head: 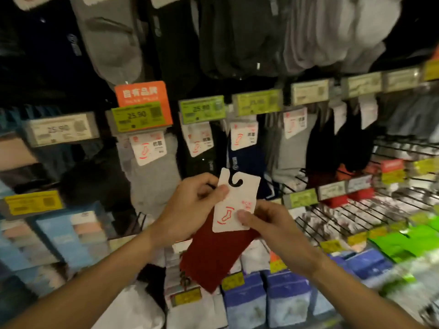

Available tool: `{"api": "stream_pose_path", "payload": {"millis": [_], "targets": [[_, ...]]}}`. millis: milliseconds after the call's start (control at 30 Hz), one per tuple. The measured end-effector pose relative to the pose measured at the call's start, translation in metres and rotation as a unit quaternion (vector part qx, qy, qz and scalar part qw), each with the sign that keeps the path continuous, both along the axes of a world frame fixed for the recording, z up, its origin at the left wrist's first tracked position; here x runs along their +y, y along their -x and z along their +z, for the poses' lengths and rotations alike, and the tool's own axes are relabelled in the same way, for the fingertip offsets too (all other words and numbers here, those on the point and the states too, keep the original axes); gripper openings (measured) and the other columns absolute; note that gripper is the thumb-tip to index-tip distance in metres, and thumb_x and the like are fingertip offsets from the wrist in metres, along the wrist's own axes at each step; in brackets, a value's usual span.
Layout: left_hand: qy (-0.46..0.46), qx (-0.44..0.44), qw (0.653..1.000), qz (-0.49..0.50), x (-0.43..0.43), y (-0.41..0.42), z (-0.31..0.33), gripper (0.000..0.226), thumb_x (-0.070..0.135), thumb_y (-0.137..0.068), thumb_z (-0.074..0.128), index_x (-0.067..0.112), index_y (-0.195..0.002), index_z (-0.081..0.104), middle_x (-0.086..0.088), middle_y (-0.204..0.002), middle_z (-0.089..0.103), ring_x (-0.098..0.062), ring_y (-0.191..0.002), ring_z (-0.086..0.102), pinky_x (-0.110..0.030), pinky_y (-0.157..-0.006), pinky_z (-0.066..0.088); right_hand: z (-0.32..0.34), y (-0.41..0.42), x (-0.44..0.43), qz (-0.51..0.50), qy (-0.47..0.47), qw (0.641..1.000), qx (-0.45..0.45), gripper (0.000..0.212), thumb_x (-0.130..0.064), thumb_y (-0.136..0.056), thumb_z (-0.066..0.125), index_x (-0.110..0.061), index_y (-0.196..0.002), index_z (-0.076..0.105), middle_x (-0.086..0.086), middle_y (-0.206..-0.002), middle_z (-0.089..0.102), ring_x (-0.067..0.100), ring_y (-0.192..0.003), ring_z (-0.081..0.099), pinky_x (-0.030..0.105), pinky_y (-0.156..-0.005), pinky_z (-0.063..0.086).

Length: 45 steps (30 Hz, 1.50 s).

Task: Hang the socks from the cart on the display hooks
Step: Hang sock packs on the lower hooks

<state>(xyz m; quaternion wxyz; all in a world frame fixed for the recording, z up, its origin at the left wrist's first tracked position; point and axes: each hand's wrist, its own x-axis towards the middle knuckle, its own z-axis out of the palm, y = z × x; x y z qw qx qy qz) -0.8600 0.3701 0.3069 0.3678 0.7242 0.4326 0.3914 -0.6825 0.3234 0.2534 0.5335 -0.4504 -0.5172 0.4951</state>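
I hold a pack of dark red socks (pixel 213 255) in front of the display wall. Its white card label (pixel 235 200) has a black hook cutout at the top and a red sock drawing. My left hand (pixel 190 205) pinches the card's upper left edge with thumb on the front. The card's lower right corner is pinched by my right hand (pixel 268 224). The socks hang tilted down to the left below the card. Behind it hang rows of socks: grey (pixel 154 176), navy (pixel 247 157) and black (pixel 356 143), under price tags (pixel 202 109). The cart is out of view.
An orange sign (pixel 142 93) sits above a green price tag. Wire baskets (pixel 356 210) with packed goods stand at the right. Blue boxes (pixel 268 298) and white packs fill the lower shelf; more boxes (pixel 59 236) stack at the left. Larger socks hang along the top.
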Motion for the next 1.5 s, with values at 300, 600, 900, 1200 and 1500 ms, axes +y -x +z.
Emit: {"api": "stream_pose_path", "payload": {"millis": [300,600,900,1200,1500], "targets": [[0.022,-0.004,0.996,-0.087,-0.003,-0.192,-0.036,0.015,0.008,-0.096,0.062,0.002,-0.082,0.063,-0.015,-0.071,0.066,-0.013,-0.069,0.062,-0.027,-0.066,0.048,0.001,-0.176,-0.02,-0.127,-0.074,0.988,-0.057,0.01,-0.013,-0.096,0.059,-0.014,-0.093,0.069,-0.007,-0.077,0.076,0.002,-0.072,0.07,0.017,-0.061,0.051],[0.031,-0.039,0.994,-0.095,-0.011,-0.389,-0.054,0.014,0.005,-0.098,0.058,0.018,-0.091,0.058,0.004,-0.066,0.065,-0.015,-0.071,0.064,-0.026,-0.064,0.047,-0.016,-0.367,-0.022,-0.165,-0.075,0.981,-0.072,0.014,-0.009,-0.096,0.061,-0.013,-0.095,0.073,0.011,-0.087,0.076,0.015,-0.077,0.067,0.037,-0.072,0.053],[0.053,-0.021,0.997,-0.049,-0.005,-0.485,-0.055,0.04,0.021,-0.102,0.054,0.013,-0.065,0.042,0.013,-0.047,0.036,-0.002,-0.044,0.037,-0.013,-0.05,0.032,-0.021,-0.466,0.004,-0.187,-0.082,0.97,-0.131,0.012,-0.018,-0.098,0.062,-0.021,-0.089,0.07,0.002,-0.078,0.074,0.021,-0.072,0.069,0.038,-0.063,0.051],[0.005,-0.1,0.995,-0.018,0.063,-0.517,0.0,0.06,0.001,-0.093,0.063,0.033,-0.14,0.044,-0.007,-0.098,0.069,-0.012,-0.079,0.071,-0.025,-0.067,0.057,0.023,-0.499,0.069,-0.213,-0.157,0.942,-0.206,0.023,-0.024,-0.102,0.056,-0.03,-0.08,0.059,-0.022,-0.07,0.064,-0.002,-0.066,0.06,0.019,-0.058,0.041],[-0.112,-0.123,0.986,-0.01,0.106,-0.543,0.028,0.069,0.009,-0.096,0.062,0.031,-0.152,0.028,0.01,-0.121,0.062,-0.009,-0.084,0.068,-0.022,-0.07,0.056,0.048,-0.525,0.122,-0.16,-0.198,0.952,-0.169,0.021,-0.029,-0.102,0.053,-0.014,-0.098,0.066,0.008,-0.088,0.07,0.02,-0.078,0.066,0.026,-0.062,0.046]]}}
